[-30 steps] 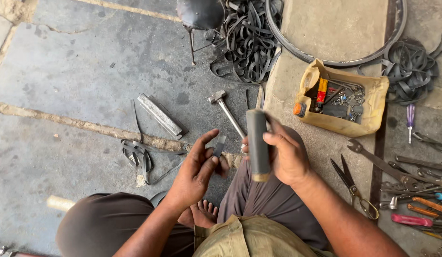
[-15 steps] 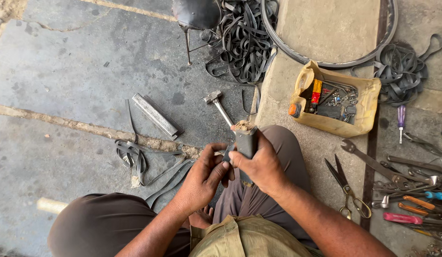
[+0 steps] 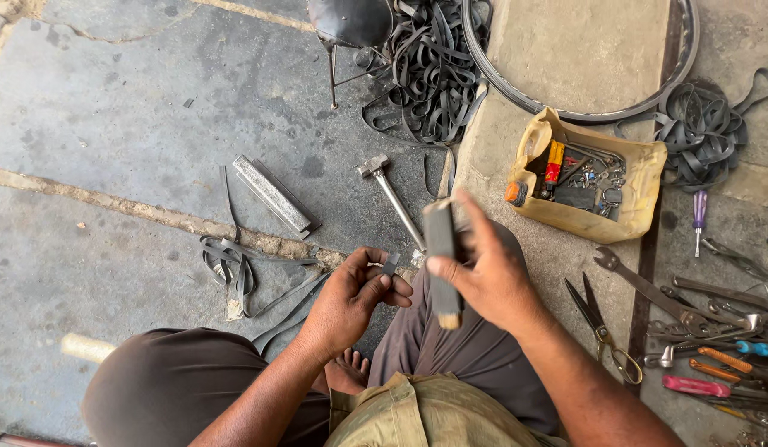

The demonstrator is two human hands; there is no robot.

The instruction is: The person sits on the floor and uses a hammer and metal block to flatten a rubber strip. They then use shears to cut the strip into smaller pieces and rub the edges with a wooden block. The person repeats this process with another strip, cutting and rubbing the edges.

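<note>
Grey, cracked concrete floor (image 3: 152,108) underfoot, littered with tools and rubber. Held upright above the lap in the right hand (image 3: 483,277): a dark, flat rectangular block (image 3: 442,261), long and narrow, grey-black on its face with a pale wooden end at the bottom. Gripped with thumb across the front and fingers wrapped behind, closed firmly on it. Just left of the block, pinched between thumb and fingertips of the left hand (image 3: 351,298): a small dark grey patch (image 3: 390,264), roughly square; remaining fingers curled in. Behind the block on the floor, a hammer (image 3: 390,199) with metal handle, head pointing away. Farther left of the block, a flat metal bar (image 3: 272,194) and loose rubber strips (image 3: 235,269). Right of the block, a yellowish cut-open container (image 3: 640,190) full of small parts, then scissors (image 3: 599,327), a wrench (image 3: 649,290) and coloured screwdrivers (image 3: 715,372). Beyond, a heap of black rubber bands (image 3: 434,70) and a bare wheel rim (image 3: 566,108).
</note>
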